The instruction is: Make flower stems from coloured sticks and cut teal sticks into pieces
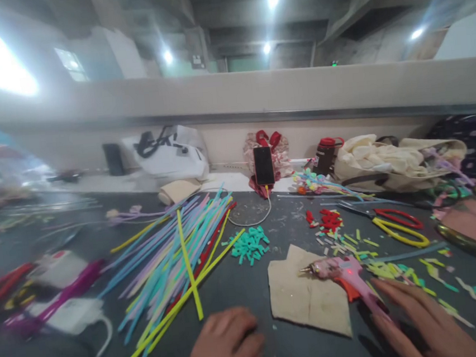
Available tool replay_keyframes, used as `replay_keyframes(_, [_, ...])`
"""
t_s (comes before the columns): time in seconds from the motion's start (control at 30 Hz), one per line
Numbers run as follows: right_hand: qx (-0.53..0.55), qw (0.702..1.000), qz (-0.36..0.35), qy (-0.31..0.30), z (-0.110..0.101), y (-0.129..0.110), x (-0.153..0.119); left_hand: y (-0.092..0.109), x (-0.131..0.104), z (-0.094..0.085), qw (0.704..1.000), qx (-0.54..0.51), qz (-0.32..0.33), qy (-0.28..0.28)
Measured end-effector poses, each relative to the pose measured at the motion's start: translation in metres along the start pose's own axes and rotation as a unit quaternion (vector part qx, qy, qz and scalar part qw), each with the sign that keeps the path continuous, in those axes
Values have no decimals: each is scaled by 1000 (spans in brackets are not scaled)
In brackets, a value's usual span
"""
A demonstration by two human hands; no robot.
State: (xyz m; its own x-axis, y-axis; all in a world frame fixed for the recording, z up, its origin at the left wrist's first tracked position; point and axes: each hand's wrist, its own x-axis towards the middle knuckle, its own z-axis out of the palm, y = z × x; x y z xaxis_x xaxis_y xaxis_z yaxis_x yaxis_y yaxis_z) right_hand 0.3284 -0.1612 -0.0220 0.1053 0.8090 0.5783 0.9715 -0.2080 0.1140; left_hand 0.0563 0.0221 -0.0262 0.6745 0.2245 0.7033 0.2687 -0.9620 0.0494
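A pink hot glue gun (pixel 348 271) with an orange trigger lies with its metal nozzle over a piece of tan cardboard (pixel 300 304). My right hand (pixel 429 323) is at the lower end of its handle, fingers stretched and apart, with the handle between thumb and forefinger. Close to the front edge of the view, my left hand (pixel 224 348) rests on the dark table, its fingers curled in. Whatever the left fingers may hold is hidden. Just beyond that hand lie long pipe cleaners (pixel 174 263) in blue, lilac, yellow and red.
Short teal pieces (pixel 250 243), red pieces (pixel 330 220) and yellow-green pieces (pixel 390 270) lie in heaps. Scissors (pixel 398 230) with red and yellow handles lie at right. A phone (pixel 263 165) stands at the back on a cable. White adapters (pixel 66 313) sit at left.
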Motion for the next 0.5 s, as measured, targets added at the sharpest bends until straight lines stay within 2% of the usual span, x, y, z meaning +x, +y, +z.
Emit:
replay_keyframes(0.03, [0,1000,-14,4,2,-1,3,-5,5,-4,998,27,-45,-35])
replay_keyframes(0.07, [0,1000,-26,9,3,-2,6,-11,13,-9,987,59,-106,-105])
replay_keyframes(0.13, [6,999,-45,19,6,-9,14,-25,29,-17,962,119,-191,-157])
replay_keyframes(0.23, [23,997,-67,39,8,-22,24,-46,50,-18,917,165,-260,-255])
replay_keyframes(0.3, [36,994,-88,54,9,-30,30,-57,59,-14,895,179,-273,-303])
replay_keyframes(0.37, [40,991,-113,67,11,-35,35,-62,63,-11,893,188,-269,-309])
replay_keyframes(0.5, [33,985,-158,68,22,-33,39,-60,64,-13,923,151,-245,-257])
